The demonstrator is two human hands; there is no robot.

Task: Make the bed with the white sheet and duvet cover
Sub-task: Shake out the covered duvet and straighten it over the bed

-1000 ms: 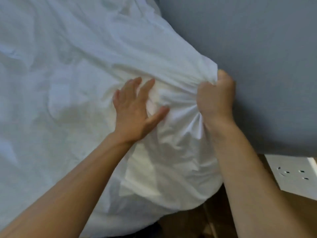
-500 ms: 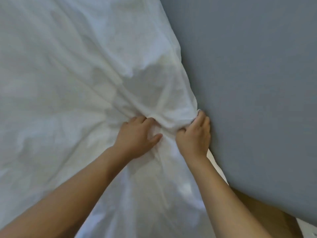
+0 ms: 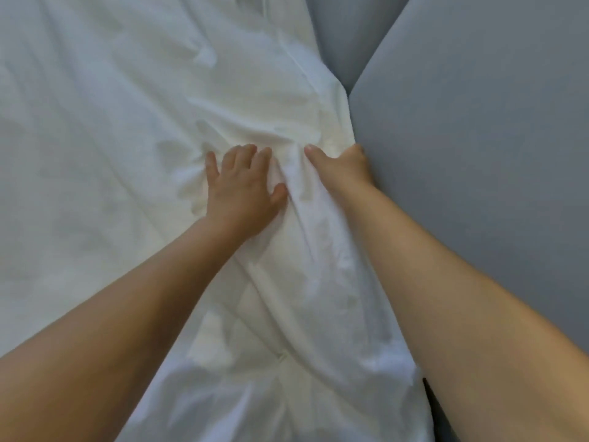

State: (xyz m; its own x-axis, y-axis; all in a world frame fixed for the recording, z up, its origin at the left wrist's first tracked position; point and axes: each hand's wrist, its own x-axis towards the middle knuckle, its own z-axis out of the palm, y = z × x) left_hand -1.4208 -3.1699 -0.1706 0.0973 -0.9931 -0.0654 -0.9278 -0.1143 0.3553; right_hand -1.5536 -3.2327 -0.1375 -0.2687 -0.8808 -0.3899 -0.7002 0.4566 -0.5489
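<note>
Hidden first: the fingers of the right hand [image 3: 342,169], pushed down out of sight at the seam between the white sheet [image 3: 111,154] and a large grey panel [image 3: 478,170]. Only the thumb, laid out on the cloth, and one knuckle against the grey on show — cannot tell whether gripping the cloth down there or merely pushing it in. Both forearms cut off by the bottom border. Cannot tell sheet from duvet cover: one unbroken expanse of white, with nothing of the mattress visible beneath.

Left hand [image 3: 243,189] palm down on the sheet, just beside the right, fingers wide and straight, thumb out to the side, pressing into bunched folds.

Sheet spread across the whole left and middle of the view, creased, with ridges fanning out from between the two hands and running down between the forearms.

To the right, the large grey panel, smooth and plain, touching the sheet's edge. Above it, a second grey panel [image 3: 334,36], joined to the first at a corner just beyond the right hand. Right forearm lying across the seam between cloth and grey, covering part of it.

Lower right, a narrow dark gap [image 3: 431,409] beside the sheet's hanging edge. Open, flat cloth to the left of the left hand and beyond both hands — on the right, hemmed in by the grey.
</note>
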